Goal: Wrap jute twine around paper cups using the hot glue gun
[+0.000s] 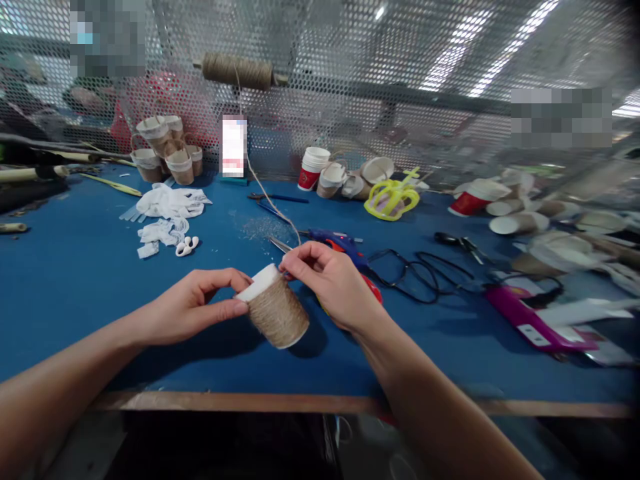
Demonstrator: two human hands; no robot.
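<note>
A paper cup (279,312) wrapped in brown twine, its white rim bare, is held tilted above the table near its front edge. My left hand (197,305) pinches the rim between thumb and fingers. At the rim's other side my right hand (333,283) is closed on the twine (274,205), its fingertips close against the cup. That strand runs up to a twine spool (237,71) hung on the mesh. Scissors (280,245) lie behind my right hand, which partly hides them. Beside them rests a blue glue gun (340,241).
Twine-wrapped cups (179,167) are stacked at the back left, near a phone (233,147). White lace (173,202) lies left. Pliers (280,198), red cups (311,175) and a yellow crown-shaped item (391,200) stand behind. A black cable (425,287) and purple tool (535,320) occupy the right.
</note>
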